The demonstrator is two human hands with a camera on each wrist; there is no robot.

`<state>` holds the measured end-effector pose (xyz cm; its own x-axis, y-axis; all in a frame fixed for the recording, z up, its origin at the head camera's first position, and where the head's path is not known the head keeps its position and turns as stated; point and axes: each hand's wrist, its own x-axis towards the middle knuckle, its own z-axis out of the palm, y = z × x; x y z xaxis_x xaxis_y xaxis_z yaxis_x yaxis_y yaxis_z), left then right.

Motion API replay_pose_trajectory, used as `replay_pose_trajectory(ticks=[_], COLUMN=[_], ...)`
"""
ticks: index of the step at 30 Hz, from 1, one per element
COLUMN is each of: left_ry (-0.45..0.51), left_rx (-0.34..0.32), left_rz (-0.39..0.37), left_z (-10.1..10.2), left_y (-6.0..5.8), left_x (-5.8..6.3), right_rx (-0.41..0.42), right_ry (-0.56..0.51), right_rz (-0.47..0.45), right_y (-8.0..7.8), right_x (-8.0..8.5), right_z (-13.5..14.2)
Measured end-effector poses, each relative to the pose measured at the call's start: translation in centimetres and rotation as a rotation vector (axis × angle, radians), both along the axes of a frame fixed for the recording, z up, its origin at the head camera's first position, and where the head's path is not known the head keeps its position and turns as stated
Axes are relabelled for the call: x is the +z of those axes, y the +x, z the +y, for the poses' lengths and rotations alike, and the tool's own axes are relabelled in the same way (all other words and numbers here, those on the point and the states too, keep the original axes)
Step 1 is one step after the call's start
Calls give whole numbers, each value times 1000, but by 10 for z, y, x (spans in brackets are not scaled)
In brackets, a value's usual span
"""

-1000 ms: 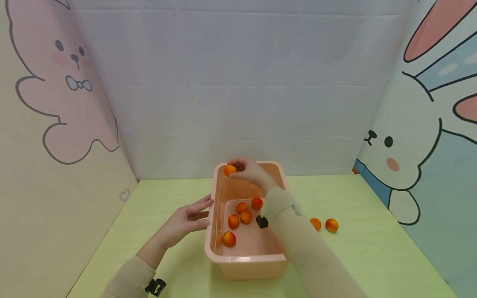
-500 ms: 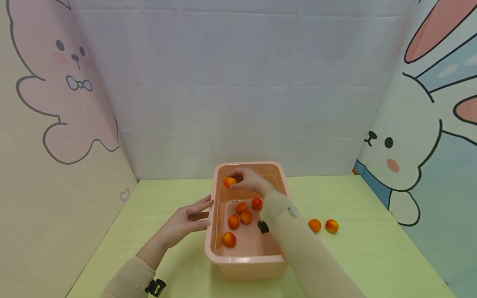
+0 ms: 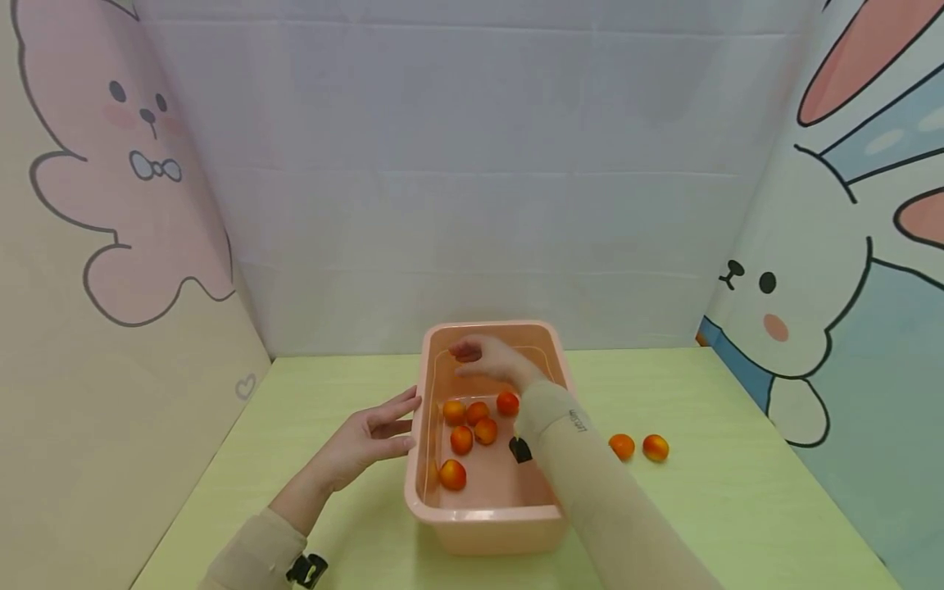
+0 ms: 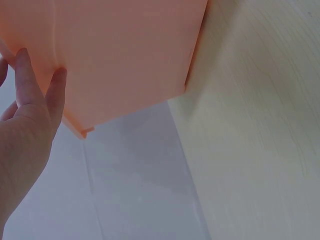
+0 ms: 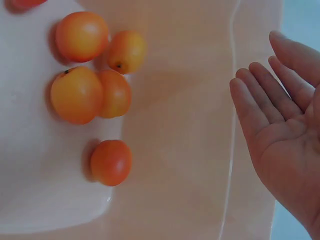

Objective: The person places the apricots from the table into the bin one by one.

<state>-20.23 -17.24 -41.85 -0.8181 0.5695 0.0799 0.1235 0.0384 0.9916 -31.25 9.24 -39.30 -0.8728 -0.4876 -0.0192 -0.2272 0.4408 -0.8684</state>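
A pink plastic bin stands on the table with several small round orange-red fruits lying on its floor, one of them below my right hand. That hand hovers inside the far part of the bin, its fingers apart and holding nothing. The right wrist view shows its bare palm beside a group of fruits. My left hand touches the bin's left side with extended fingertips; the left wrist view shows the fingers against the outer wall.
Two more orange fruits lie on the pale green table right of the bin. A small black tag hangs by the right sleeve. A white sheet rises behind the table, with cartoon-printed panels on both sides.
My right hand lowered into the bin with a fruit, then let it go. That fruit now lies on the bin floor near the others. The left hand stayed put.
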Motion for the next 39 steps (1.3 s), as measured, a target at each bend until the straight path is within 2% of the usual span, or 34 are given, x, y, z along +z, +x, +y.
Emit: replay_pose_trajectory(ticks=[8, 14, 20, 24, 29, 39], left_ry=[-5, -19, 8, 11, 12, 19], left_rx=[4, 8, -4, -5, -4, -13], left_rz=[-2, 1, -16, -23, -24, -13], left_z=[0, -1, -1, 0, -1, 0], left_y=[-1, -2, -2, -2, -2, 0], left_x=[0, -1, -1, 0, 0, 2], right_rx=[-1, 4, 25, 25, 9, -64], right_ry=[-107, -118, -153, -142, -103, -7], right_rz=[-7, 116, 190, 217, 227, 257], right_y=[3, 7, 23, 39, 53, 76], right_x=[30, 56, 79, 85, 70, -2], right_z=[18, 44, 83, 112, 144, 192])
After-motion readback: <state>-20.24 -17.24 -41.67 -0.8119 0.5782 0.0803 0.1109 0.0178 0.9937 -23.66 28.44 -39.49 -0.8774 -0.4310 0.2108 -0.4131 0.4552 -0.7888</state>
